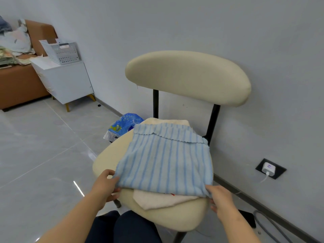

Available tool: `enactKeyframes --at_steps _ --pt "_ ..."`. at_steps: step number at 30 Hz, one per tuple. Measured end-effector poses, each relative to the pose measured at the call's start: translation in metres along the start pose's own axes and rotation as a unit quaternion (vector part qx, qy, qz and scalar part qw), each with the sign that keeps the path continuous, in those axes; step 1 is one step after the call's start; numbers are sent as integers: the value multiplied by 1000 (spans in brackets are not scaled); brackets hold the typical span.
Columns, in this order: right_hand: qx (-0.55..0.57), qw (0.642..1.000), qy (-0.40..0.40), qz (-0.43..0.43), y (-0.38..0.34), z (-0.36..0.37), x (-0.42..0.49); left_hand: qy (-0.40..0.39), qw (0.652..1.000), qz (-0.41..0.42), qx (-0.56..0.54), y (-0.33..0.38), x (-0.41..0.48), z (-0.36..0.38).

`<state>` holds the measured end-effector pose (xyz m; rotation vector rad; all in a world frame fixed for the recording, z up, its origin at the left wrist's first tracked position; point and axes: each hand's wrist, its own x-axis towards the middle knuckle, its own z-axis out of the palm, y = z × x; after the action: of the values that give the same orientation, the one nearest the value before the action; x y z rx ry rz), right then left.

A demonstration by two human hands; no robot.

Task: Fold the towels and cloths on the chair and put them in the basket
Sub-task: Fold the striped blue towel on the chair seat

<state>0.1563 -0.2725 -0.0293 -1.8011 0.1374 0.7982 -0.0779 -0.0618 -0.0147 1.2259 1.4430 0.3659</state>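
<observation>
A blue striped towel (164, 158) (far edge folded over) is lying on the chair (175, 218). Left hand (105, 186) and right hand (220, 199) are pinching its near corners.

A blue striped towel (166, 158) lies spread on the seat of a cream chair (187, 76), with its far edge folded over. Under it lies a cream towel (163, 199), and one corner of this shows at the near side. The left hand (105, 185) pinches the near left corner of the striped towel and the right hand (220, 197) pinches the near right corner. Far to the left, a white basket (61, 51) stands on a white cabinet (68, 79) beside a brown sofa (19, 83). A blue plastic bag (122, 127) lies on the floor behind the chair.
</observation>
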Motion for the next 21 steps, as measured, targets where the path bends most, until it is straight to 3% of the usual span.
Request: enactKeyframes --at_steps 5,8,11,14,18,21 --pt "19 1000 -8 19 -7 1 2 -28 998 -9 47 5 0 1" --pt "89 996 -12 10 -18 2 3 4 998 12 -62 12 5 -6" --pt "149 986 64 -37 -26 -5 4 70 980 45 -182 17 4 -14" --pt "144 986 78 -20 -20 -8 2 61 970 6 -235 8 -3 -12" --pt "139 989 -12 58 -11 -1 -4 -8 985 -43 -167 -3 -9 3" --pt "128 990 -19 61 -7 1 0 -24 992 -34 -117 2 -7 10"
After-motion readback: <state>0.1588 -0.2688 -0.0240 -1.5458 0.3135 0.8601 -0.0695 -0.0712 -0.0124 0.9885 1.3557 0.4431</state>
